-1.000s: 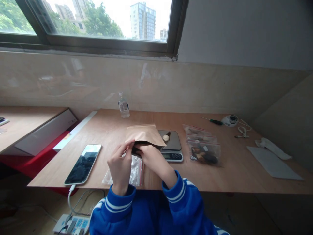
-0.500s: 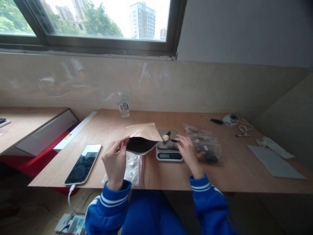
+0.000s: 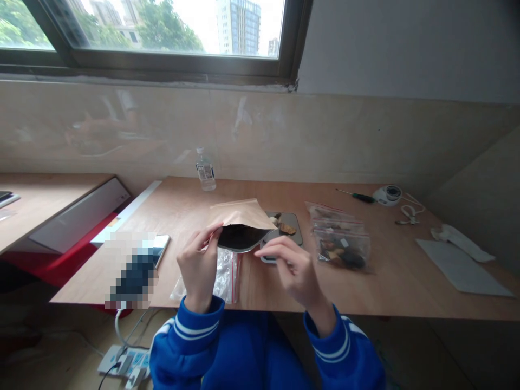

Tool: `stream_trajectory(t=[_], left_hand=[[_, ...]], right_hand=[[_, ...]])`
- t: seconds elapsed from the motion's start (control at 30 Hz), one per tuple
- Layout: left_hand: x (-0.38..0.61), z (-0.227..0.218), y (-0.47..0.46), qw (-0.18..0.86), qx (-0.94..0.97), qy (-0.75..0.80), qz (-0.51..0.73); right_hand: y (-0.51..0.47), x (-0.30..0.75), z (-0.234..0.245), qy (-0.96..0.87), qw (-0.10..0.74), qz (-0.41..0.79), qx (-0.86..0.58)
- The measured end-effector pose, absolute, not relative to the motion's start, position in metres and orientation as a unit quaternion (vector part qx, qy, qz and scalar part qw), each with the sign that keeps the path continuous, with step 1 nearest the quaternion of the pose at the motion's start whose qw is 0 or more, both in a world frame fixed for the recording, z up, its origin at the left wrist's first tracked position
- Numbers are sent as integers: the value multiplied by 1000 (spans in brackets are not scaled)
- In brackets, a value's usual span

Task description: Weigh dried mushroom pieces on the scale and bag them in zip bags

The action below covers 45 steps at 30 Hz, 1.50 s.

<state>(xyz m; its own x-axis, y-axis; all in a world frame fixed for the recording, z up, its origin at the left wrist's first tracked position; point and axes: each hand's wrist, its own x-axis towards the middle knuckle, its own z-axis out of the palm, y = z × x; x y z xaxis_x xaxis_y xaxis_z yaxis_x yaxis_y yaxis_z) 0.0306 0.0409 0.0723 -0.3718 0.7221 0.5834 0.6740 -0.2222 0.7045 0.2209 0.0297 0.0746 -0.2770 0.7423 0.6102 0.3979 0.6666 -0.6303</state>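
My left hand (image 3: 199, 265) pinches the left edge of a brown kraft paper bag (image 3: 244, 214). The bag lies on its side, with its dark mouth facing me and gaping. My right hand (image 3: 294, 268) hovers at the right end of that mouth, fingers stretched left; nothing shows at their tips. Behind the hand and bag is a kitchen scale (image 3: 298, 222), partly covered. A brown dried slice (image 3: 288, 229) and a paler piece (image 3: 273, 221) rest on its plate. Beneath the bag lie clear zip bags (image 3: 227, 276).
Zip bags of dried pieces (image 3: 341, 249) lie right of the scale. A phone (image 3: 138, 271) sits at the left and a water bottle (image 3: 206, 173) at the back. A screwdriver (image 3: 361, 197), a white camera (image 3: 387, 195) and a grey sheet (image 3: 459, 268) are to the right.
My right hand has moved left and nearer to me, from the scale plate to the bag's mouth. The brown slice on the plate is now uncovered. The bag has shifted slightly right.
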Motion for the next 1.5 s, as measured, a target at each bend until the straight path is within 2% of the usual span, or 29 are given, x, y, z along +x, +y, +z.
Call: stream_trajectory(t=[0.07, 0.17, 0.23, 0.43, 0.6, 0.83, 1.13, 1.37, 1.5], left_hand=[[34, 70, 39, 17, 563, 622, 544], [38, 63, 34, -30, 569, 619, 540], [40, 58, 31, -61, 579, 610, 538], [44, 49, 27, -81, 585, 582, 559], [45, 52, 29, -92, 580, 593, 551], [41, 58, 29, -72, 572, 606, 548], [40, 56, 25, -49, 574, 606, 548], [38, 59, 25, -48, 586, 602, 541], [34, 68, 25, -35, 578, 627, 520]], right_hand=[[26, 194, 86, -830, 386, 174, -361], [43, 161, 89, -865, 213, 136, -434], [62, 145, 87, -858, 156, 129, -472], [112, 115, 78, -826, 193, 124, -514], [108, 119, 76, -812, 193, 117, -538], [59, 140, 88, -810, 136, 129, -555], [55, 137, 81, -811, 127, 110, -560], [51, 148, 75, -823, 155, 113, -535], [43, 157, 77, -833, 243, 54, -495]])
